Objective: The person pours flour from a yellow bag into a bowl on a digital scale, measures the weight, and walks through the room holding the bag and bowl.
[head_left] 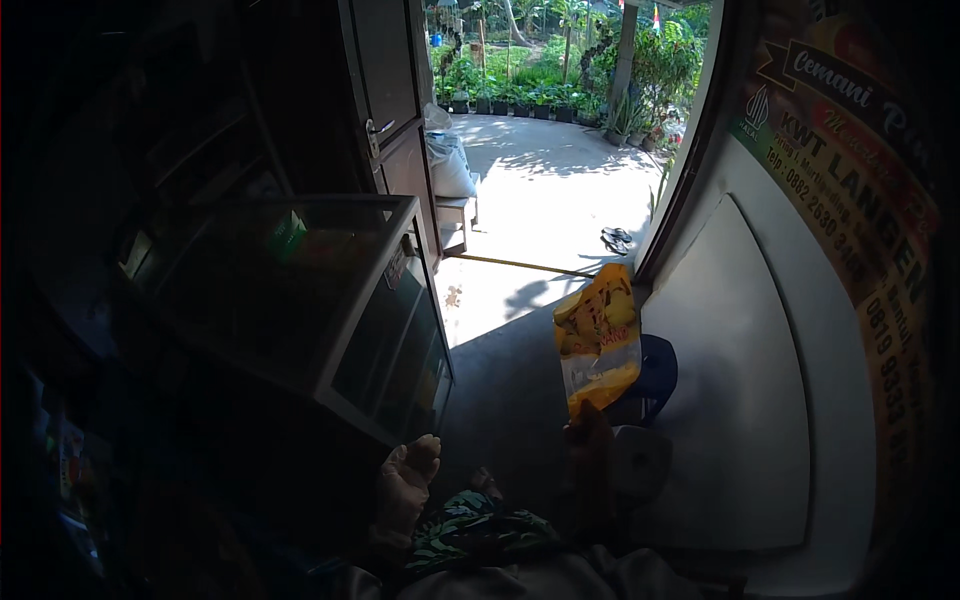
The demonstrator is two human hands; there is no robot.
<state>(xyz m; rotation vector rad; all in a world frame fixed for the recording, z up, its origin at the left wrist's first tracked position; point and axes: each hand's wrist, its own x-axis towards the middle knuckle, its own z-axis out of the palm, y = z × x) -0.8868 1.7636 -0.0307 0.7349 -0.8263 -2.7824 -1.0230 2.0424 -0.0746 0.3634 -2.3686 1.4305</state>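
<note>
A yellow and orange plastic pouch (600, 335) with a clear panel stands up from my right hand (590, 432), whose fingers are closed on its lower end. The pouch looks flat, and I cannot tell if anything is inside it. My left hand (405, 485) is raised in front of my body with its palm turned up and fingers curled loosely; nothing shows in it. It is nearest to the lower corner of a glass display case (395, 330), without touching it.
At left the display case has a green packet (288, 235) at its top. Ahead, a dark door (385, 80) stands open onto sunlit paving with sandals (617, 240) and a white sack (452, 168) on a bench. A blue object (655, 375) stands beside the right wall, below a banner (850, 200).
</note>
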